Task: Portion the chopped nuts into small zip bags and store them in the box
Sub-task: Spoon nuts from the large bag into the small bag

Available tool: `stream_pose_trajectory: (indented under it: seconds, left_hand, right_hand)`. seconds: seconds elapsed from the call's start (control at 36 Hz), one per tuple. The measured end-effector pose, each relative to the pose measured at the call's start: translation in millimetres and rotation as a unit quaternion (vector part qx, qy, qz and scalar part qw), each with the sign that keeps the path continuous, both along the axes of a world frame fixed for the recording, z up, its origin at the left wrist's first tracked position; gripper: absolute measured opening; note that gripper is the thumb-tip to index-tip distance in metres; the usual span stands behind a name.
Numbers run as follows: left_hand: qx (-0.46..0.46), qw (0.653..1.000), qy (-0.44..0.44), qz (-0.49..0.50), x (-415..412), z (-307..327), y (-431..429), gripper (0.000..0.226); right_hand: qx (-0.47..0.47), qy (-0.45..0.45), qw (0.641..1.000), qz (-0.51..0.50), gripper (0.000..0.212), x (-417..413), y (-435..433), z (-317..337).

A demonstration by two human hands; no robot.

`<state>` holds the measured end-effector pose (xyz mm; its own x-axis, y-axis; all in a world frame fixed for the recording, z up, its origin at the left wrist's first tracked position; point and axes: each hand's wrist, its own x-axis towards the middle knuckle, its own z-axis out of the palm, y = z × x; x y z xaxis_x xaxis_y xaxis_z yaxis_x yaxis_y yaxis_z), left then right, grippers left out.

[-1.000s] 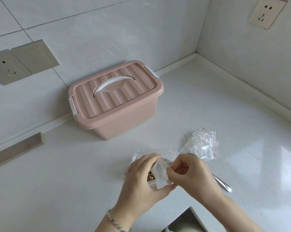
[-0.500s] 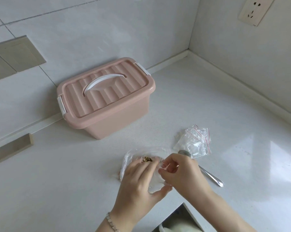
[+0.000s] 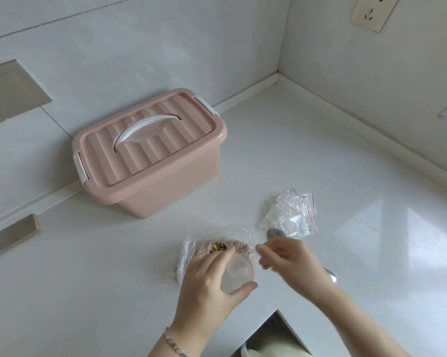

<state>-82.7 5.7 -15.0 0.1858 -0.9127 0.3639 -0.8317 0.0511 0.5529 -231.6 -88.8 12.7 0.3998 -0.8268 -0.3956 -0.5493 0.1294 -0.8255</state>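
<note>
- Left hand (image 3: 212, 276) grips an open small zip bag (image 3: 239, 273) beside the bag of chopped nuts (image 3: 218, 246) on the counter (image 3: 320, 150)
- Right hand (image 3: 291, 261) blurred alongside, grasp unclear
- Pink box (image 3: 150, 150) stands lidded behind

The white countertop (image 3: 320, 161) in front of me is carrying four things: the pink box (image 3: 165, 186) is sitting lidded at the back, small zip bags (image 3: 289, 215) are lying heaped to its right, a spoon (image 3: 275, 233) is lying just beside them, and nearest me is the bag of chopped nuts (image 3: 191, 253).
</note>
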Motion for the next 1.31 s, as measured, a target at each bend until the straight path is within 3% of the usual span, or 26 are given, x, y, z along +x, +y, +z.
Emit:
stream_pose_trajectory:
  seconds: [0.06,0.11,0.22,0.39,0.47,0.56,0.64,0.75,0.89,1.14,1.31]
  left_hand:
    - [0.029,0.999,0.017,0.022,6,-1,3,0.06]
    - [0.065,0.996,0.04,0.04,13,-1,7,0.061]
    - [0.117,0.987,0.092,0.065,26,2,15,0.061]
    - [0.158,0.962,0.174,0.136,38,4,23,0.055]
    - [0.17,0.951,0.205,0.156,41,3,25,0.052]
    - [0.171,0.947,0.219,0.163,45,4,26,0.049]
    - [0.174,0.939,0.244,0.167,47,7,28,0.047]
    - [0.181,0.931,0.26,0.181,49,6,29,0.047]
    - [0.192,0.933,0.242,0.184,49,1,32,0.054]
    - [0.207,0.926,0.25,0.194,50,-7,44,0.057]
    - [0.184,0.928,0.253,0.204,50,-5,48,0.052]
  right_hand:
    - [-0.042,0.087,0.994,-0.046,0.031,-18,-14,-23]
    - [-0.069,0.207,0.973,-0.071,0.025,-39,-26,-49]
    - [-0.064,0.417,0.906,0.019,0.037,-70,-33,-96]
    - [-0.131,0.485,0.863,0.059,0.023,-85,-27,-123]
    - [-0.195,0.459,0.863,0.08,0.003,-88,-19,-124]
    - [-0.26,0.36,0.894,0.056,0.026,-92,-13,-119]
    - [-0.288,0.259,0.922,0.009,0.011,-87,-11,-98]
    - [-0.234,0.104,0.966,-0.03,0.011,-68,-14,-58]
    - [-0.128,0.017,0.992,-0.015,0.018,-36,-18,-9]
    - [-0.07,0.04,0.996,0.046,0.015,1,-24,12]
    - [-0.195,0.126,0.965,0.119,0.022,18,-16,6]
